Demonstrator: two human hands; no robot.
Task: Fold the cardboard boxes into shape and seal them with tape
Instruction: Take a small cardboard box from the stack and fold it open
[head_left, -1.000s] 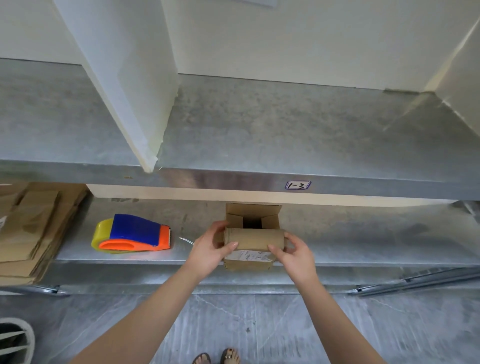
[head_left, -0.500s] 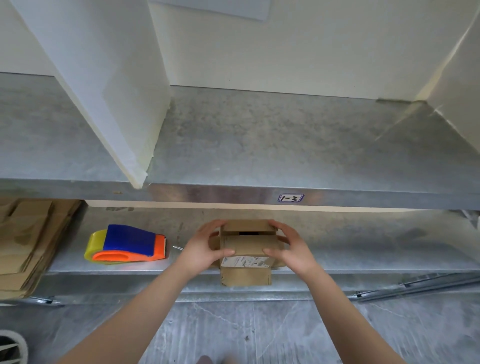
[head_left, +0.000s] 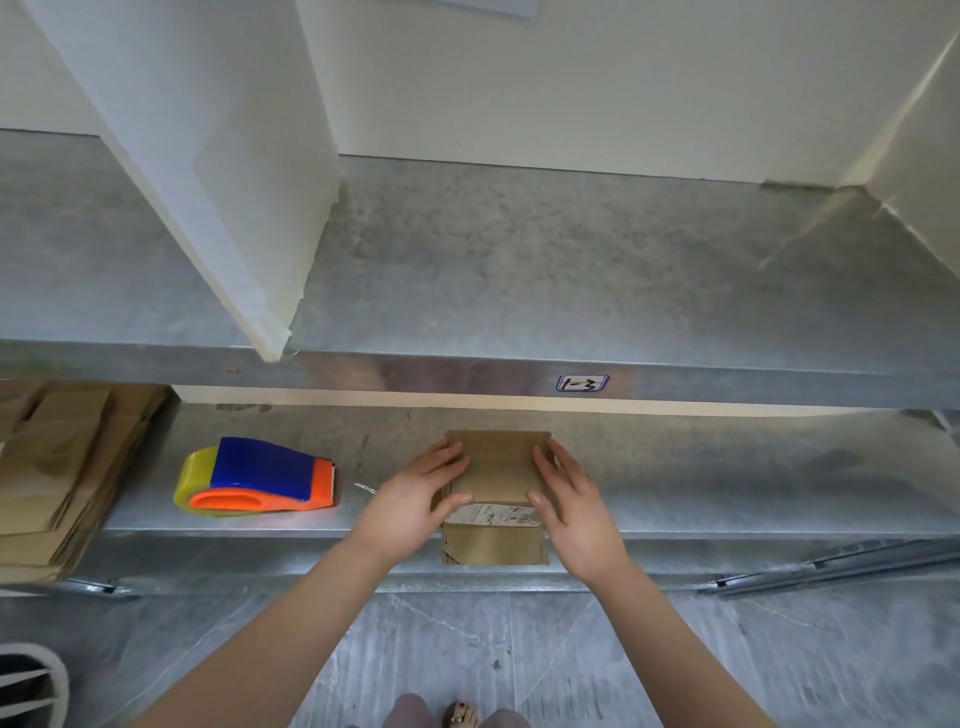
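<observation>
Our left hand (head_left: 415, 499) & right hand (head_left: 574, 501) lie flat w/ fingers spread, pressing the small box (head_left: 496, 499) flaps down on the metal shelf (head_left: 727, 488). Tape gun (head_left: 257, 478) sits near, to the left.

Brown box (head_left: 496, 470) w/ white label (head_left: 493, 515); blue/orange/yellow tape dispenser (head_left: 257, 478).

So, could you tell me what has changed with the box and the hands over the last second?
The top flaps of the cardboard box, open a second ago, are now folded down flat. The left hand and right hand moved from its front edge onto the top, pressing the flaps closed from either side. The tape dispenser and the flat cardboard stack stayed where they were on the lower shelf.
</observation>
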